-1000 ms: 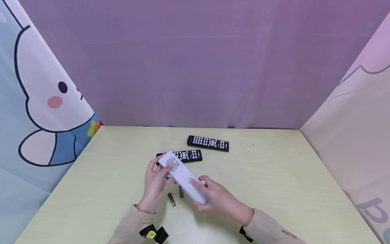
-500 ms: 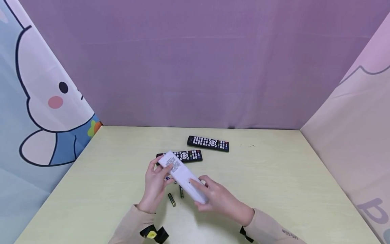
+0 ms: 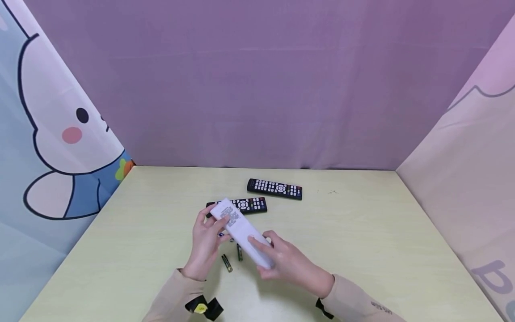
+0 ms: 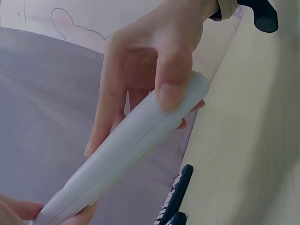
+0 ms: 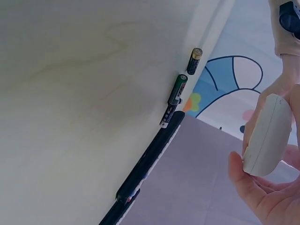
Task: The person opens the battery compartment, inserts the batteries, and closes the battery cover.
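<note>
A white remote control (image 3: 246, 235) is held off the table, back side up, slanting from upper left to lower right. My left hand (image 3: 204, 243) grips its upper end, thumb across the printed label. Around the lower end curls my right hand (image 3: 289, 258), its thumb (image 3: 259, 243) pressed on the back face. In the left wrist view the right hand (image 4: 164, 51) pinches the white remote (image 4: 126, 145) from above. The right wrist view shows the remote's end (image 5: 269, 136) between the fingers. Buttons on its front are hidden from the head view.
Two black remotes lie on the table (image 3: 362, 232), one farther back (image 3: 275, 189), the other (image 3: 251, 205) partly behind the white one. Below the left fingers lie small batteries, one apart (image 3: 227, 263), another (image 3: 239, 253) beside the white remote. A purple curtain (image 3: 261, 89) closes the back.
My right thumb has slid slightly up along the remote's back, and the small dark line beside it no longer shows. Both hands otherwise keep their place.
</note>
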Tool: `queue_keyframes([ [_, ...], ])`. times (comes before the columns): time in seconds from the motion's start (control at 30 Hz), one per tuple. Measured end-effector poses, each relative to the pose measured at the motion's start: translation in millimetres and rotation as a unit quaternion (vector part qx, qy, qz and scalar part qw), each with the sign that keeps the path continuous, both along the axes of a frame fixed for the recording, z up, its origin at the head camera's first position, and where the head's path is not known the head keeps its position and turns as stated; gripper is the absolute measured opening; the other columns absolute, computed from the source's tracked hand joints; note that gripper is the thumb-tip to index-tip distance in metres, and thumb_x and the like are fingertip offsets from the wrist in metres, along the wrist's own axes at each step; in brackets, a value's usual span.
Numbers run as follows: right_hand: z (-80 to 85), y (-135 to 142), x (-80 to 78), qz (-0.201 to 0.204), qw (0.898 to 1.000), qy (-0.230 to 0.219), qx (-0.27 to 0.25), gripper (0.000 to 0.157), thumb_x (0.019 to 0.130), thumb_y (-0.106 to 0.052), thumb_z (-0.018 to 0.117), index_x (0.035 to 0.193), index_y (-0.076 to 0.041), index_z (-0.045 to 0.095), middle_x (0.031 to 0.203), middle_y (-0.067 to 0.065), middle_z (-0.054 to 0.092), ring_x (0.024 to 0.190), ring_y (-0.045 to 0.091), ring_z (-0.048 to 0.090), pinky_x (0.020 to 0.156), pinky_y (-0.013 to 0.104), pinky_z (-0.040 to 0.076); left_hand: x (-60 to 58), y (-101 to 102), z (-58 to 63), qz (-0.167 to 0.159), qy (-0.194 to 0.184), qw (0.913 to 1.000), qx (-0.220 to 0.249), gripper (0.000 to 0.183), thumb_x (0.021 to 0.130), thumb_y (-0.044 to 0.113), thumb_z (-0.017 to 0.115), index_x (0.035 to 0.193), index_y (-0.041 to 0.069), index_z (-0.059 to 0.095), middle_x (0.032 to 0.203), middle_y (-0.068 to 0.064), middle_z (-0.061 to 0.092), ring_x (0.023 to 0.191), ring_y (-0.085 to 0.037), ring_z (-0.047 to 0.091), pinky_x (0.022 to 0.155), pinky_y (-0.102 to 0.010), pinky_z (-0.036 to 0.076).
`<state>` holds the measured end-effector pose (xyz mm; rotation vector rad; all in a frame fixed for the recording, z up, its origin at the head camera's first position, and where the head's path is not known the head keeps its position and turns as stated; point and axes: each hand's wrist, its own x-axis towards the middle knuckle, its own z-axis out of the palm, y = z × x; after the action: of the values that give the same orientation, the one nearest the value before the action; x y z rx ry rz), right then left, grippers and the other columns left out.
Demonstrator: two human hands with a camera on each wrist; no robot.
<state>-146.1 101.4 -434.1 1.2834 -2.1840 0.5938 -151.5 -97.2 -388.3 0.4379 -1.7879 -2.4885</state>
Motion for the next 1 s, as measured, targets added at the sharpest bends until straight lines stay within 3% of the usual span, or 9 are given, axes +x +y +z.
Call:
queue_keyframes([
  [0.53, -4.7, 1.3, 0.6, 0.003, 0.999, -0.023, -0.027, 0.067, 0.063, -0.024, 0.076, 0.123, -0.005, 0.05, 0.108, 0.016, 0.05, 0.077, 0.018, 0.058, 0.059, 0.008, 0.046, -2.8, -4.0, 0.8, 0.014, 0.007, 0.9998, 0.011, 0.049, 0.085, -0.004, 0.049, 0.128, 0.012, 0.034, 0.118, -0.017, 0.05, 0.077, -0.014, 0.061, 0.059, -0.024, 0.053],
  [0.8, -4.5, 3.9, 4.5, -0.011, 0.998, -0.038, -0.05, 0.062, 0.063, -0.021, 0.077, 0.118, -0.004, 0.054, 0.11, 0.016, 0.051, 0.085, 0.019, 0.057, 0.065, 0.01, 0.048, -0.8, -7.9, 2.6, 0.031, 0.016, 0.999, 0.026, 0.048, 0.086, -0.004, 0.049, 0.128, 0.012, 0.032, 0.108, -0.012, 0.052, 0.076, -0.014, 0.061, 0.064, -0.027, 0.054],
  [1.0, -5.2, 2.3, 5.3, -0.007, 0.995, -0.06, -0.079, 0.059, 0.062, -0.015, 0.076, 0.116, 0.0, 0.055, 0.11, 0.015, 0.053, 0.089, 0.022, 0.057, 0.071, 0.016, 0.049, -0.3, -9.7, 3.7, 0.03, 0.013, 0.9992, 0.022, 0.049, 0.086, -0.003, 0.048, 0.13, 0.013, 0.032, 0.112, -0.015, 0.05, 0.078, -0.014, 0.06, 0.068, -0.028, 0.053],
])
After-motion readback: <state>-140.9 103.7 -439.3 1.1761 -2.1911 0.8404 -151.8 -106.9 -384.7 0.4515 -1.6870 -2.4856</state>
